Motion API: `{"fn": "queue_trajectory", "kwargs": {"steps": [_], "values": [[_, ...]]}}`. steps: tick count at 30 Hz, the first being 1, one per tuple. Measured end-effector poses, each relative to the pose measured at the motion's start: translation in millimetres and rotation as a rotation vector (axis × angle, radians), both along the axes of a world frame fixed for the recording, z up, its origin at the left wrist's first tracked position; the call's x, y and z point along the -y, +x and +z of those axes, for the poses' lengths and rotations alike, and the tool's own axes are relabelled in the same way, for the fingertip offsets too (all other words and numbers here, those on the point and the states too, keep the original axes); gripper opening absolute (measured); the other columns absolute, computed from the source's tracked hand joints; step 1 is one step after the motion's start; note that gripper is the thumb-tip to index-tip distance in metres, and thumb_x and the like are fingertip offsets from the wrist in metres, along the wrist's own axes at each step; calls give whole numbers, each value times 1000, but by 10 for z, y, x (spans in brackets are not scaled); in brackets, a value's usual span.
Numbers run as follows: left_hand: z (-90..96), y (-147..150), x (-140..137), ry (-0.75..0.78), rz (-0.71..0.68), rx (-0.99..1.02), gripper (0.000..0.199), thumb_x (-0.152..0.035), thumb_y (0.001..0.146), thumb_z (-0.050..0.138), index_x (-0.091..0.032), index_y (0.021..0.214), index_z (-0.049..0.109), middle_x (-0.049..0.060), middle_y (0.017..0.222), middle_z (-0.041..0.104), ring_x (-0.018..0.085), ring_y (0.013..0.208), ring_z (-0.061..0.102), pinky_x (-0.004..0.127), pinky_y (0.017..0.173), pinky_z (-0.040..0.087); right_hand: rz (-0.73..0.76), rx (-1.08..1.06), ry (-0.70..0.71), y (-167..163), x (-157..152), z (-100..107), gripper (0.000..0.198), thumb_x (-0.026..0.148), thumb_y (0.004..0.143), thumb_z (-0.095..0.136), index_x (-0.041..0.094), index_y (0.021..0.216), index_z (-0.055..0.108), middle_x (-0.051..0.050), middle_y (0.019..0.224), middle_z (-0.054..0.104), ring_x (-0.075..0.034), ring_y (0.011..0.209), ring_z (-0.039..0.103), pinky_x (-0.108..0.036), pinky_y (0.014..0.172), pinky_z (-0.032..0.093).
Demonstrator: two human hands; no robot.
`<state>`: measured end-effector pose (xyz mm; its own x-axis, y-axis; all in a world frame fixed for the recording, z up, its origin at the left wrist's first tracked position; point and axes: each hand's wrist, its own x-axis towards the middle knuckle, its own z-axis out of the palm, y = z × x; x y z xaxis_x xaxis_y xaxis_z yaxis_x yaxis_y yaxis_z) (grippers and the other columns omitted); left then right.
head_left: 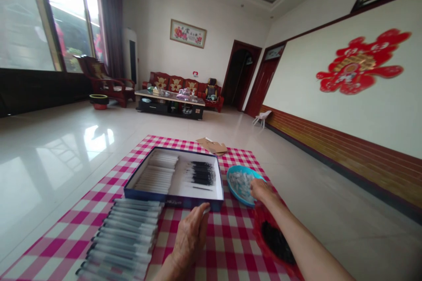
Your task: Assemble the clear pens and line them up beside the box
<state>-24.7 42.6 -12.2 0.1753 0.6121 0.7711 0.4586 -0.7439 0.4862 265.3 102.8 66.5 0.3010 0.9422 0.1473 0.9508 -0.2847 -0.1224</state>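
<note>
A whitish piece (206, 210) is being pinched by the left hand (190, 230) just before the box (168, 200). Pale bits (240, 183) in the blue bowl (244, 169), right of the box, are being reached for by the right hand (261, 189), whose grip cannot be told.

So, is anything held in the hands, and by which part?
The left hand pinches a small whitish piece; which part is unclear. The right hand is at the blue bowl; whether it holds anything cannot be told.

We cannot tell what the little pale thing (206, 210) in the left hand (192, 230) is. The right arm (298, 232) hides some of the red bowl (259, 233) from us.
</note>
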Motion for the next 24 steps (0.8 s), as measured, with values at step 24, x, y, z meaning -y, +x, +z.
{"fn": "queue_trajectory", "kwargs": {"steps": [24], "values": [[60, 34, 64, -31, -12, -17, 23, -23, 95, 42, -18, 103, 63, 6, 74, 62, 17, 67, 60, 25, 60, 49, 168, -1369, 478, -1427, 926, -393, 41, 47, 75, 66, 19, 104, 70, -7, 89, 71, -23, 80, 65, -32, 69, 54]]}}
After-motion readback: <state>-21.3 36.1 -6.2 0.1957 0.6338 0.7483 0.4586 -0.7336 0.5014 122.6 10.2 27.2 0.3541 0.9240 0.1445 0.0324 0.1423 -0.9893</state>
